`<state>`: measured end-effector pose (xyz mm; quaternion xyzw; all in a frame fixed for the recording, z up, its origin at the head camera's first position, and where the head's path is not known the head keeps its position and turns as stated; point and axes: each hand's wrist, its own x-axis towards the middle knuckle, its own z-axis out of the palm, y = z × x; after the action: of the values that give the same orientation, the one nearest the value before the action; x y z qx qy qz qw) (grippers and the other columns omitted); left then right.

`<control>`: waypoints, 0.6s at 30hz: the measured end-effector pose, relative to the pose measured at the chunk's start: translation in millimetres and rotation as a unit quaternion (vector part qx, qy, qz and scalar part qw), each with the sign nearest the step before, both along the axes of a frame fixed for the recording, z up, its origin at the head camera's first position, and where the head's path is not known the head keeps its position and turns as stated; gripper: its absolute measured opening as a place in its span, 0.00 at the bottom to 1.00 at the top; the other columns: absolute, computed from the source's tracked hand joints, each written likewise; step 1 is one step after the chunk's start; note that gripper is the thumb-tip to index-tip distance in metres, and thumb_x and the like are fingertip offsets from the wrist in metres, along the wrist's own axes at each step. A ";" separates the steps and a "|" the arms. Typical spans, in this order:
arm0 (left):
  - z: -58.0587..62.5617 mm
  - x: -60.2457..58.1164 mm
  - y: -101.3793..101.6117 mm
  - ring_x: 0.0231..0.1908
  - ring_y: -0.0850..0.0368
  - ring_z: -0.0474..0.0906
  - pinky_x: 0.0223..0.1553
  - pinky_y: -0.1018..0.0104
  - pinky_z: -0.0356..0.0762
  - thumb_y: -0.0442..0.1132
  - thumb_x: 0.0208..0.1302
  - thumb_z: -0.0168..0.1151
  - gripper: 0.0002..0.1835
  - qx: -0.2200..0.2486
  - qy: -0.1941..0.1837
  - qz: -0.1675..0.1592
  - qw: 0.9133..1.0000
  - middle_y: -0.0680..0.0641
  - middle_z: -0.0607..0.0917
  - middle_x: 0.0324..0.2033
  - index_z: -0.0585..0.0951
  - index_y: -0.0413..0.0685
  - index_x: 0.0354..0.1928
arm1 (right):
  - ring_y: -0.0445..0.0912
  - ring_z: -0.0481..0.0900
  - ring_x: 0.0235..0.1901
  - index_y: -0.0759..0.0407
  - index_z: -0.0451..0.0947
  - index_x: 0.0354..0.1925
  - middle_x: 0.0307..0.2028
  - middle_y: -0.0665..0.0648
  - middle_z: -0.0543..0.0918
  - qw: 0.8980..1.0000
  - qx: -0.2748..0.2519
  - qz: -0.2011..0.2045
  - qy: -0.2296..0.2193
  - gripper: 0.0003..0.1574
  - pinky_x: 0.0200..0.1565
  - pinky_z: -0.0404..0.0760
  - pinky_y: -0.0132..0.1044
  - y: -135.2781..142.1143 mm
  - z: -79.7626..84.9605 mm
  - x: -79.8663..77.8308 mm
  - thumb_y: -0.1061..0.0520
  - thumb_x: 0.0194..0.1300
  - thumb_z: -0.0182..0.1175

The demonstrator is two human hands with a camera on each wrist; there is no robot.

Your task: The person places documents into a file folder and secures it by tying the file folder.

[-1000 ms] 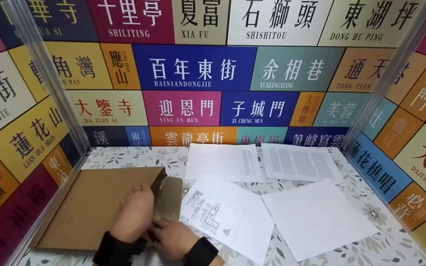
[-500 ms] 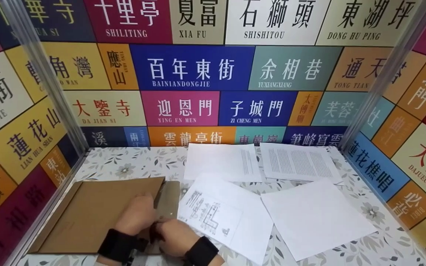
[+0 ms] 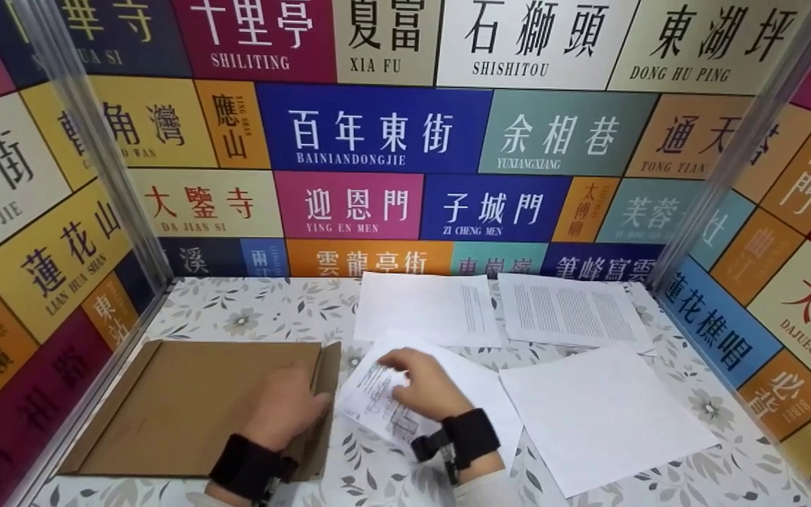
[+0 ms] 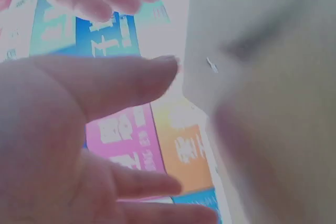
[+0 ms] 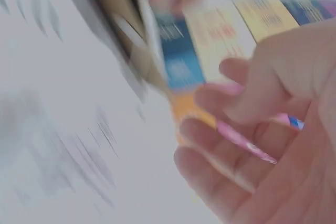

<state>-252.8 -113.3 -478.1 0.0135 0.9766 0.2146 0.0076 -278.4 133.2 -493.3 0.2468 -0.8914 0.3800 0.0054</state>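
A flat brown kraft envelope [image 3: 187, 408] lies at the left of the table, its flap [image 3: 328, 380] on the right side tilted upward. Over the envelope's right part is my left hand [image 3: 282, 408], blurred in the head view. In the left wrist view its thumb and fingers are spread beside the cardboard [image 4: 273, 108]; whether they touch it, I cannot tell. My right hand [image 3: 426, 384] hovers above a sheet with a line diagram [image 3: 377, 408], fingers loosely bent and nothing held. It partly covers that sheet.
Three more papers lie on the floral tabletop [image 3: 243, 310]: a sheet with a small text block [image 3: 419, 303], a text-filled sheet [image 3: 567, 310] and a blank white sheet [image 3: 602, 415]. Walls with colored signs [image 3: 377, 134] enclose the back and sides.
My right hand has left the envelope's flap side and moved right, over the diagram sheet. The flap now tilts up instead of lying out flat. The envelope sits slightly nearer than a second ago.
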 end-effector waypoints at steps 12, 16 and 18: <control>-25.2 37.6 71.9 0.46 0.39 0.79 0.45 0.45 0.81 0.49 0.58 0.76 0.29 -0.074 0.085 -0.177 0.978 0.36 0.83 0.45 0.82 0.40 0.57 | 0.70 0.61 0.74 0.68 0.63 0.76 0.74 0.77 0.63 0.977 0.098 -0.177 -0.067 0.69 0.72 0.63 0.61 64.8 -20.7 -14.1 0.49 0.43 0.86; -32.3 41.5 76.7 0.41 0.40 0.79 0.38 0.48 0.81 0.47 0.56 0.76 0.24 -0.110 0.105 -0.180 0.972 0.37 0.82 0.39 0.84 0.41 0.51 | 0.69 0.64 0.72 0.68 0.61 0.77 0.73 0.74 0.66 0.970 0.116 -0.193 -0.088 0.74 0.72 0.64 0.59 70.1 -28.2 -16.8 0.49 0.39 0.88; -33.8 42.6 77.9 0.41 0.40 0.79 0.37 0.48 0.81 0.47 0.56 0.76 0.23 -0.125 0.094 -0.184 0.970 0.37 0.82 0.38 0.85 0.41 0.49 | 0.68 0.69 0.69 0.67 0.64 0.76 0.70 0.72 0.70 0.966 0.134 -0.203 -0.082 0.74 0.70 0.68 0.59 71.2 -29.9 -18.1 0.47 0.37 0.88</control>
<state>-210.2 -35.4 -511.9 0.2119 0.9728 0.0832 -0.0437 -296.6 204.4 -523.2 0.0269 -0.9629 0.2673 -0.0237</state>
